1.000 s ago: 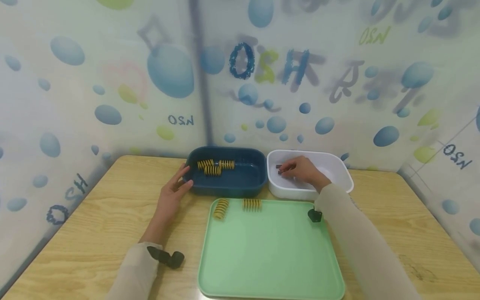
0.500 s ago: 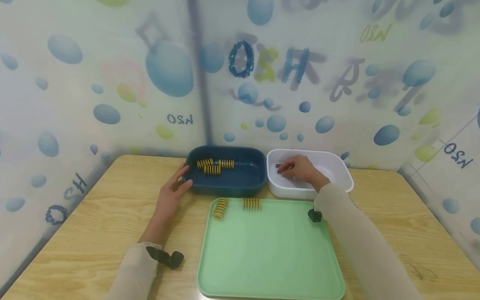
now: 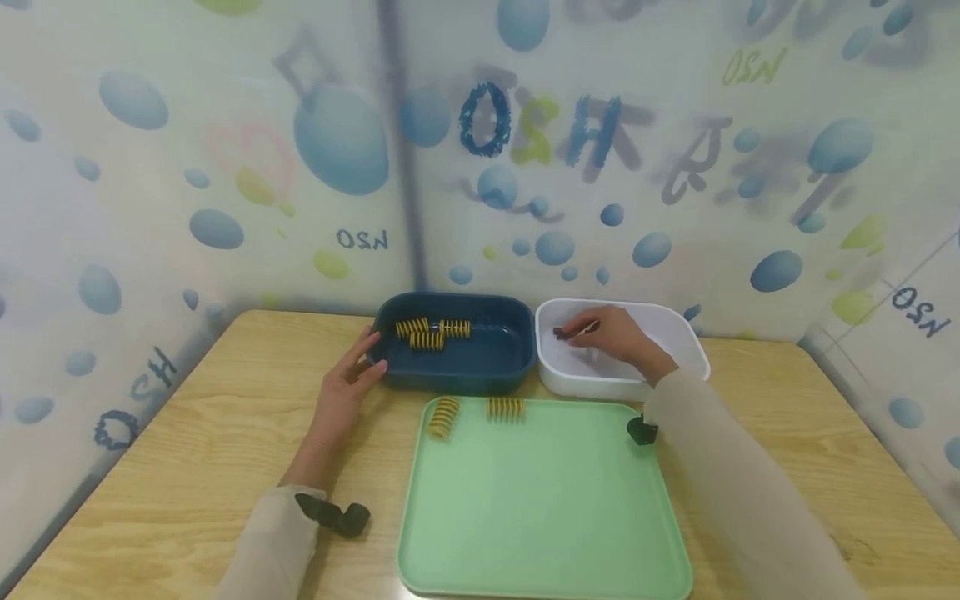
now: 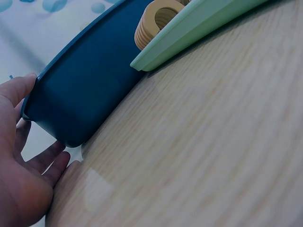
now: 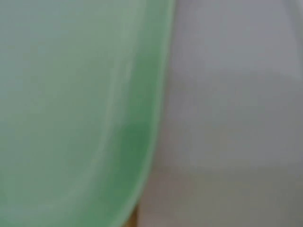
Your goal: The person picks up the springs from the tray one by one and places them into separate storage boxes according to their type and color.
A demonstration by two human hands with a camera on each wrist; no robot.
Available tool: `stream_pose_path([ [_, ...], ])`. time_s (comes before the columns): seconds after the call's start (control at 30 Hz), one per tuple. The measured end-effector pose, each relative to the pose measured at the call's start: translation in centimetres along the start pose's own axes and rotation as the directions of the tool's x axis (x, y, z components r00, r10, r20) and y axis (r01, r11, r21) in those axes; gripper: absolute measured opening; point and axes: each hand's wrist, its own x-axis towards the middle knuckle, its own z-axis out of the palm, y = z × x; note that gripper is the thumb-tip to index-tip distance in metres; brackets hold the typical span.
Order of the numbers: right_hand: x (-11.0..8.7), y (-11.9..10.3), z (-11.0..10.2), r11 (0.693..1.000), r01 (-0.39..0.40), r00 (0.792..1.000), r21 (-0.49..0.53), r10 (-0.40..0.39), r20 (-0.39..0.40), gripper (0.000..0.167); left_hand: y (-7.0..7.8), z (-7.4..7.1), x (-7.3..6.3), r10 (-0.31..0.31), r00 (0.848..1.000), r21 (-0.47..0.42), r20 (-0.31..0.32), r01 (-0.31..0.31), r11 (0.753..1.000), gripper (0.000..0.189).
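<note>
My left hand [image 3: 345, 387] lies against the left end of the dark blue bin [image 3: 487, 375], fingers spread. In the left wrist view its thumb touches the rim, with other fingers below along the outer wall. Inside that bin, 3 yellow coil springs [image 3: 427, 341] lie in a cluster. My right hand [image 3: 611, 335] reaches into the white bin [image 3: 592, 386], pinching a small dark piece [image 3: 560, 333] at its fingertips; its kind is too small to make out. Another two springs [image 3: 506, 409] lie along the far edge of the green tray [image 3: 540, 500].
The two bins stand side by side against the patterned wall [image 3: 480, 233]. Below them the tray covers the front middle of the wooden table [image 3: 210, 433]. Its green rim [image 5: 147, 113] and the blurred white bin wall [image 5: 227, 118] fill the right wrist view.
My right hand has shifted slightly right inside the white bin. Two dark bits showed by its fingertips earlier; one shows now. The left hand stays against the blue bin.
</note>
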Motion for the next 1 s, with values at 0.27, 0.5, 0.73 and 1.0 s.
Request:
stream_pose_path([
  [0.27, -3.0, -2.5, -1.3, 0.987, -0.008, 0.999, 0.162, 0.016, -0.048, 0.029, -0.2, 0.1, 0.0, 0.002, 1.0, 0.0, -0.001, -0.002, 1.0, 0.051],
  [0.5, -6.6, -4.2, -0.3, 0.953, 0.049, 0.996, 0.3, -0.026, -0.079, 0.026, -2.1, -0.4, 0.6, 0.026, 1.0, 0.001, -0.004, -0.026, 1.0, 0.053],
  [0.73, -8.5, -7.8, 0.7, 0.895, 0.131, 0.99, 0.426, -0.098, -0.099, 0.03, -2.8, -0.6, 1.0, 0.052, 0.999, 0.037, -0.014, -0.051, 0.998, 0.052],
  [1.0, -8.6, -8.6, 4.0, 0.877, 0.085, 0.992, 0.473, -0.12, 0.044, 0.031, -2.8, -0.4, 1.0, 0.045, 0.999, 0.034, -0.013, -0.044, 0.998, 0.053],
])
